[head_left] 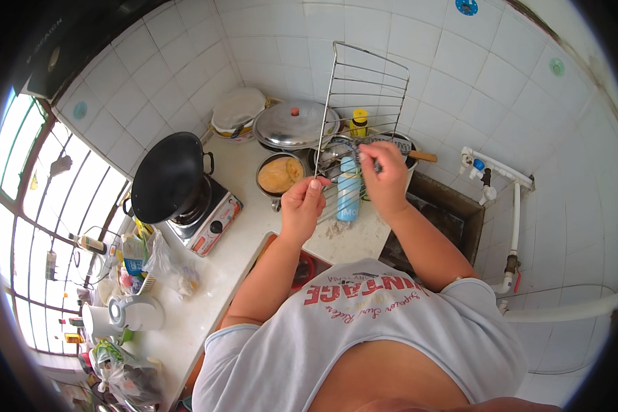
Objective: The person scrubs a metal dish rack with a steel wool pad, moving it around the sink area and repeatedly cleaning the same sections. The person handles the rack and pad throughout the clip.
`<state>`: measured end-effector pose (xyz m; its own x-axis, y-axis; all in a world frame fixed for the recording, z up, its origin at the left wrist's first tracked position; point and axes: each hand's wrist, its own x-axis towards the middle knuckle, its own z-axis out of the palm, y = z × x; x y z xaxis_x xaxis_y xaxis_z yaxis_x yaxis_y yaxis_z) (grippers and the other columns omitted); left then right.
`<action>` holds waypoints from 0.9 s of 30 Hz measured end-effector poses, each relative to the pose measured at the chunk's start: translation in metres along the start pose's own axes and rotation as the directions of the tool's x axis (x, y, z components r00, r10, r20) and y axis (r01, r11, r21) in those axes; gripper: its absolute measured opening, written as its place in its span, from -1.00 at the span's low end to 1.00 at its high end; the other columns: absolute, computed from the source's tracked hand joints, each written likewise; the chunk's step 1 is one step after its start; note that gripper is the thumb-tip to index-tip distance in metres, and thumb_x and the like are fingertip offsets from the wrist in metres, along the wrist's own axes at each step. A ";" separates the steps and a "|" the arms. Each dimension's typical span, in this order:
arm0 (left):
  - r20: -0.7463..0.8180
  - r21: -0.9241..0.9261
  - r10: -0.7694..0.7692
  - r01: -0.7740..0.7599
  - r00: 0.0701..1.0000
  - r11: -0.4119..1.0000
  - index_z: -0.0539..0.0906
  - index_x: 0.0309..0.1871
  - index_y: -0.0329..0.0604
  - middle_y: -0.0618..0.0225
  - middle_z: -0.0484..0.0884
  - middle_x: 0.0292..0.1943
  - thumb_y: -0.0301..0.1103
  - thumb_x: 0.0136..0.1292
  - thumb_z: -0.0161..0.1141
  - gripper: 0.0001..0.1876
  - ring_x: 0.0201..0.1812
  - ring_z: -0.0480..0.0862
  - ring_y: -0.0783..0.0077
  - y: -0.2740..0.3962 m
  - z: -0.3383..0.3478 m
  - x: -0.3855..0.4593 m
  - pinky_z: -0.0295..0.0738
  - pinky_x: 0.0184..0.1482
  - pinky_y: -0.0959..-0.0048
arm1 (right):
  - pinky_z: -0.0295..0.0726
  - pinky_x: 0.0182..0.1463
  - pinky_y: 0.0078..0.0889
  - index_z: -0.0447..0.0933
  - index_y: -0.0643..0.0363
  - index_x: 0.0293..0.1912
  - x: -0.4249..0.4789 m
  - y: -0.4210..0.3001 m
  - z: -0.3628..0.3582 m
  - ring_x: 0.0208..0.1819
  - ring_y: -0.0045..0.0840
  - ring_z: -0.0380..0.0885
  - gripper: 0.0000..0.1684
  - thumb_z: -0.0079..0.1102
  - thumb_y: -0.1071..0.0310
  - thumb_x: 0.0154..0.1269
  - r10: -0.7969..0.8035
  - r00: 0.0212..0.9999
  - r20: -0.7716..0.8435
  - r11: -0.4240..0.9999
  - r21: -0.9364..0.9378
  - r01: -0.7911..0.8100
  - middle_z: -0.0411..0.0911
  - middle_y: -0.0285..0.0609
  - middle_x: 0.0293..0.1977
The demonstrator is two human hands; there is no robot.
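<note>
A metal wire rack [369, 95] stands upright before me, raised above the counter. The fingers of my left hand [305, 206] pinch its left side wire near the lower end. My right hand [383, 175] is closed on a dark, scrubber-like thing, mostly hidden in the fingers, against the rack's bars. Behind the lower bars is a light-blue bottle [348, 198] on the counter. A pan with a yellowish food piece [279, 175] sits just beyond my left hand.
A black wok [167, 177] sits tilted on a portable gas stove [213, 221] at left. Behind are a lidded steel pan [288, 126], stacked bowls [237, 110] and a yellow-capped bottle [359, 123]. A stone sink [474, 221] lies at right, with pipes [516, 221] on the wall. Plastic bags [170, 268] crowd the left counter.
</note>
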<state>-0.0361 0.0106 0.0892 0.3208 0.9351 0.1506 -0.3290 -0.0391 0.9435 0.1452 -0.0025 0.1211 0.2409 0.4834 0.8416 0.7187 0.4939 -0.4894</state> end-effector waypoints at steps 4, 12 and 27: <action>0.013 -0.134 -0.033 0.035 0.999 0.990 0.60 -0.16 -0.26 0.57 0.29 -0.63 -0.19 0.48 0.05 -0.71 -0.62 0.25 0.64 -0.003 -0.010 -0.001 0.06 -0.60 0.63 | 0.52 -0.01 -0.45 0.64 0.17 -0.17 -0.008 0.034 -0.026 -0.17 -0.44 0.57 -0.86 0.22 0.47 0.25 0.443 0.896 -0.001 0.875 0.220 -0.432 0.61 -0.22 -0.19; 0.057 -0.390 -0.108 0.122 0.992 0.913 0.57 -0.18 -0.22 0.58 0.17 -0.65 -0.20 0.49 0.02 -0.74 -0.60 0.21 0.62 -0.007 -0.026 -0.006 0.03 -0.59 0.63 | 0.34 0.21 -0.49 0.51 0.25 0.15 -0.001 0.107 -0.070 0.10 -0.57 0.43 -0.55 0.23 0.36 0.27 0.795 0.448 0.408 0.223 0.491 -0.842 0.57 -0.27 -0.02; 0.322 -0.272 -0.005 0.098 0.947 0.957 0.23 0.43 -0.04 0.14 0.14 0.47 -0.28 0.44 0.01 -0.48 0.38 0.34 0.00 -0.018 -0.030 -0.004 0.40 0.29 -0.04 | 0.36 0.18 -0.44 0.64 0.21 0.00 -0.009 0.093 -0.074 0.06 -0.59 0.48 -0.69 0.11 0.25 0.41 0.871 0.424 0.250 0.424 0.055 -0.904 0.62 -0.22 -0.02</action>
<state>-0.0576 0.0182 0.0631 0.5911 0.7724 0.2325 -0.5253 0.1499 0.8376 0.2578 -0.0142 0.0850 0.5650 0.8153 -0.1267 0.0513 -0.1880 -0.9808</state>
